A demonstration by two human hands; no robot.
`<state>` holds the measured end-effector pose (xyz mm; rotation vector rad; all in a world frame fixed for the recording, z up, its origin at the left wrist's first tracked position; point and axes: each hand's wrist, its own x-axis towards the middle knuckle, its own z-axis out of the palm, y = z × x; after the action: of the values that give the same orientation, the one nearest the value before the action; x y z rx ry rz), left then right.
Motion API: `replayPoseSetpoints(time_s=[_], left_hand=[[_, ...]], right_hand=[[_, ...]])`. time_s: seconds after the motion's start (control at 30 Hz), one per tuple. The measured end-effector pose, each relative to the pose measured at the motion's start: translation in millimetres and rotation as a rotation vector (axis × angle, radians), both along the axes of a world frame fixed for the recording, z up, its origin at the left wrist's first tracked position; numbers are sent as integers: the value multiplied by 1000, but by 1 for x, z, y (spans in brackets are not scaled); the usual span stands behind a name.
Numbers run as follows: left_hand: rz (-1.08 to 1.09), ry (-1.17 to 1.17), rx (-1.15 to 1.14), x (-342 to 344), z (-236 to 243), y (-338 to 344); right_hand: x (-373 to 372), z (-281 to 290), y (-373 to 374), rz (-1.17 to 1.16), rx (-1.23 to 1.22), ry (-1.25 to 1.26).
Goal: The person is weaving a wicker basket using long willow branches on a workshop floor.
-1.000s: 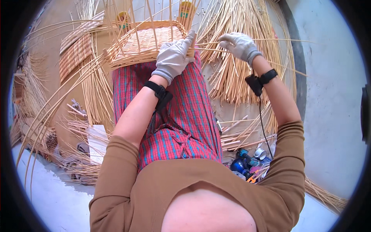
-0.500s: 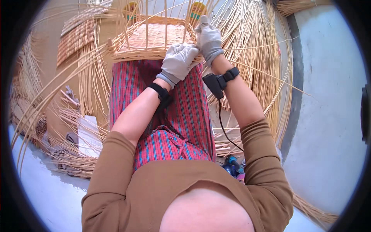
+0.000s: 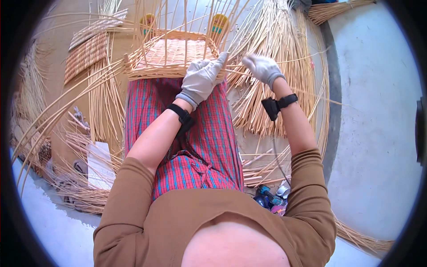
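Observation:
A half-woven wicker basket [image 3: 173,71] with tall upright stakes rests on my knees. My left hand [image 3: 199,82], in a pale work glove, is closed on its near right corner, the thumb pointing up and away. To the right of that corner, my gloved right hand [image 3: 263,70] is apart from the basket, its fingers drawn together and slightly blurred. A thin cane strand [image 3: 235,71] runs from the corner to this hand and appears again beyond the wrist. The fingers partly hide how they hold it.
A big bundle of loose canes [image 3: 267,102] lies to the right of my knees. Woven panels [image 3: 86,55] with long loose ends are at the left. Long bent canes [image 3: 58,104] stick out left from the basket. A cordless tool [image 3: 267,196] lies by my right hip.
My right hand has moved right and nearer, away from the basket corner. My left hand keeps its hold there. The basket sits slightly lower and further left in view.

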<state>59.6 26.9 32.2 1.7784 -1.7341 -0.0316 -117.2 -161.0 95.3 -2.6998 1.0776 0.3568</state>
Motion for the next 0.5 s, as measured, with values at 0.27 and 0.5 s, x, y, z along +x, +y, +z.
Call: replayPoseSetpoints(time_s=[0.27,0.5], left_hand=[[7,53,-26,0,-6,-2],[-10,622,75,-5,-24,-1]], right_hand=[[-58,58,31,289,-502,-120],[69,86,90,1545,-775,-240]])
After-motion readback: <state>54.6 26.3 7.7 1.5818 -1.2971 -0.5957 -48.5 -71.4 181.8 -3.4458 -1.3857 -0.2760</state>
